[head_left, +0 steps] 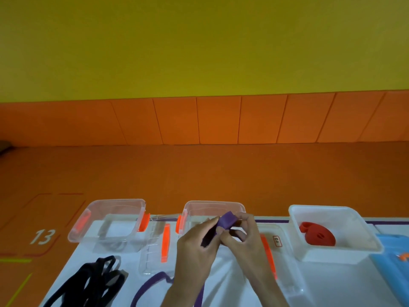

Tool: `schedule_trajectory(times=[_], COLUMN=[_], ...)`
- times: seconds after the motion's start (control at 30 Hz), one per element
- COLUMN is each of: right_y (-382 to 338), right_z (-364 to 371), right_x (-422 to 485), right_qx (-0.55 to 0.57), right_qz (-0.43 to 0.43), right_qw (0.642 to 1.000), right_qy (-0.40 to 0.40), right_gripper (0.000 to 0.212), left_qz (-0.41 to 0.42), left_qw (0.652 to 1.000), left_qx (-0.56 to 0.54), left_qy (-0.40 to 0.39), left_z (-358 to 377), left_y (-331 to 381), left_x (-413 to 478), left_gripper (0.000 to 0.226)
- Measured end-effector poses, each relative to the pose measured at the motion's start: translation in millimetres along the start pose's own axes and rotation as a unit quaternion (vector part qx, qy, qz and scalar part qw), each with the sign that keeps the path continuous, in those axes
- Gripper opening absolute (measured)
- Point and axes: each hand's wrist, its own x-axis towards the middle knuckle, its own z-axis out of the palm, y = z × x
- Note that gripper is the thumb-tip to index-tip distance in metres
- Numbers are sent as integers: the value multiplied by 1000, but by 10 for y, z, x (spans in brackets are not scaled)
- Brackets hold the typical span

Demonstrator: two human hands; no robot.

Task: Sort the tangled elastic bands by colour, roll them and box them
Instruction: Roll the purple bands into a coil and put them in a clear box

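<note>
Fingers of left hand and right hand pinch a partly rolled purple band near the middle box.

Left hand and right hand meet in front, fingers curled, both pinching a purple flat elastic band.
</note>
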Motion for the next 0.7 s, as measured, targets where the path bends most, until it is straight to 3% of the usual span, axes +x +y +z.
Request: schedule_trajectory(times=[0.1,0.27,0.4,0.5,0.6,0.7], right_y=[24,74,65,95,139,156], right_z=[-14,2,25,36,43,-25], right_x=[10,-35,-31,-19,-19,26], right_qx=[6,110,41,60,118,86], right_qz=[-21,3,-28,-40,0,30], right_qw=[999,992,998,996,991,995], right_qy=[31,54,31,58,69,31], right_gripper=[38,34,42,50,37,25], left_qz=[10,0,21,5,-23,-35], left_qw=[1000,1000,1000,1000,999,999], left_qx=[-4,-15,9,-6,-30,-12], left_qy=[-2,1,-12,-16,-22,-35], left_z=[12,37,8,39,80,77], left_y=[22,52,34,19,35,17], left_x=[-10,15,34,12,4,69], left_gripper=[41,40,38,41,42,38])
